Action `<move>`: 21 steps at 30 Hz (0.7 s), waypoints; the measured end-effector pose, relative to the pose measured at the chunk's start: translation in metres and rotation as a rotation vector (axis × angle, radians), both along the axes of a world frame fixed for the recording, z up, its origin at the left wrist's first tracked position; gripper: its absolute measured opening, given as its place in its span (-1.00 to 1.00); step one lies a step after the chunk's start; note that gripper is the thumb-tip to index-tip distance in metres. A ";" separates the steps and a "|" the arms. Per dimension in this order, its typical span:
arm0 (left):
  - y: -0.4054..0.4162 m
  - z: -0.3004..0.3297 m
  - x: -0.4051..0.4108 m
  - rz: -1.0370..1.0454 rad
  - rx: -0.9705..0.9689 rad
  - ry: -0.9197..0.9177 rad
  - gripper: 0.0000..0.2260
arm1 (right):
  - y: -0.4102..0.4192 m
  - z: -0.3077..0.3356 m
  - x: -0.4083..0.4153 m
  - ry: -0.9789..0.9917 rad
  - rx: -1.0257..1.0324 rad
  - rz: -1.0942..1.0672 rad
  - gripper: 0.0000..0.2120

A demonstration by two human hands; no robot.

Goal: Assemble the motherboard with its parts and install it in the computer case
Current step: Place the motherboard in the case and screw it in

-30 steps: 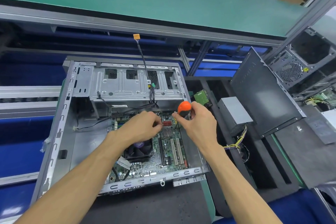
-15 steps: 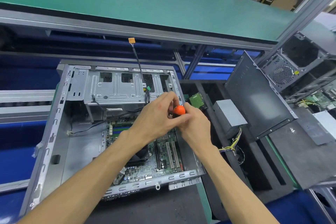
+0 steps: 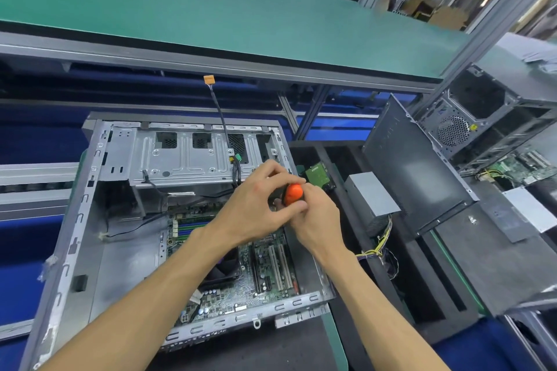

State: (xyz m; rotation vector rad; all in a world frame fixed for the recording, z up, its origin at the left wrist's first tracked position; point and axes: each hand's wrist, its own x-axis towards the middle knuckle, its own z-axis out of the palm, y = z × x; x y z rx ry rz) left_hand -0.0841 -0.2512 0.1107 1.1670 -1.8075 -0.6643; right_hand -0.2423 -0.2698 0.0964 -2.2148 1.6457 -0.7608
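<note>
The open computer case (image 3: 126, 250) lies on its side, the motherboard (image 3: 265, 274) flat in its near right part. Above the board, the left hand (image 3: 256, 205) and right hand (image 3: 316, 220) both grasp an orange-handled screwdriver (image 3: 294, 193).

Bare matt sheet-metal computer case (image 3: 126, 159), glossy orange plastic screwdriver handle (image 3: 294, 193), matt green mat (image 3: 211, 9).
</note>
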 end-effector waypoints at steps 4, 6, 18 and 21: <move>-0.005 0.002 -0.003 0.038 -0.014 0.079 -0.77 | 0.000 0.001 0.002 -0.004 -0.035 0.003 -0.79; -0.008 0.002 0.000 0.026 -0.017 0.085 -0.75 | 0.001 0.003 0.003 0.006 -0.043 0.009 -0.72; -0.005 0.006 -0.007 0.014 0.063 0.144 -0.75 | 0.001 0.002 0.000 -0.034 0.012 0.004 -0.68; -0.005 0.006 -0.006 -0.023 0.118 0.183 -0.69 | 0.001 0.003 0.001 -0.051 0.003 0.007 -0.69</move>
